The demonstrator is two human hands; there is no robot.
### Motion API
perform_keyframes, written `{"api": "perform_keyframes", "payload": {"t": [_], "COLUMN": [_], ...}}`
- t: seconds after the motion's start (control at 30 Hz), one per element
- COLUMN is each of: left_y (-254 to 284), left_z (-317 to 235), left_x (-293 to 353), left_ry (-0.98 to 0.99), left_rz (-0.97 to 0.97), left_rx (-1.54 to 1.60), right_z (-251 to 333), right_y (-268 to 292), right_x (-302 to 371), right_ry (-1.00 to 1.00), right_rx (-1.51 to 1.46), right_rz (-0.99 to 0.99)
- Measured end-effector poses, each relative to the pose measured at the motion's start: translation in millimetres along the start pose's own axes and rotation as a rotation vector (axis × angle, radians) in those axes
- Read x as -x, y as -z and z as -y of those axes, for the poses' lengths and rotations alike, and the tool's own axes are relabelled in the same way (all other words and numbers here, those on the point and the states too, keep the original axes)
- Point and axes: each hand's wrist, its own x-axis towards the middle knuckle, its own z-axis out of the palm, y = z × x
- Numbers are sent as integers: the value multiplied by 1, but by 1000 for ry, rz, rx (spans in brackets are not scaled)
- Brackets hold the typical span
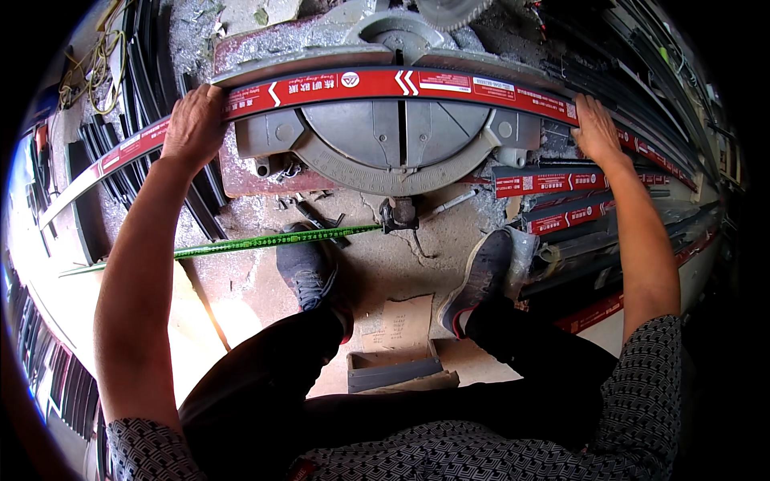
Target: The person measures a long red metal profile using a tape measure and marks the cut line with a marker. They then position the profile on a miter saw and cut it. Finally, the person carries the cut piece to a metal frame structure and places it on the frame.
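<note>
A long profile strip with red printed film (pixel 321 86) lies across a grey miter saw base (pixel 353 136), along its fence. Near the left end of the fence, my left hand (pixel 195 127) is closed around the strip. Past the base's right end, my right hand (pixel 596 128) grips the same strip. Both ends of the strip run on beyond my hands. Above the fence, only the lower edge of the round saw blade (pixel 453 10) shows. The turntable's dark slot (pixel 403 136) passes beneath the strip.
An extended green tape measure (pixel 265 242) lies on the floor by my left shoe (pixel 306 268). A marker pen (pixel 453 202) rests near the saw's front. Red-labelled profiles (pixel 545 181) are stacked at right, dark profiles (pixel 140 72) at left. Cardboard (pixel 407 321) lies between my feet.
</note>
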Motion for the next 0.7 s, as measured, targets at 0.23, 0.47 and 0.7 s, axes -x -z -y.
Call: {"api": "perform_keyframes", "payload": {"t": [0.23,0.47,0.7], "left_y": [1,3,-2], "left_z": [-2,-7,-4], "left_x": [2,0,1], "left_ry": [7,16,36], "left_rz": [-7,-1,-1], "left_rx": [-12,-20,-48], "right_z": [1,3,-10], "right_y": [-1,3,59], "right_x": [-1,4,8], "right_ry": [2,-23,79], "right_rx": [-11,-2,-263], "right_rz": [-28,-21,-145]}}
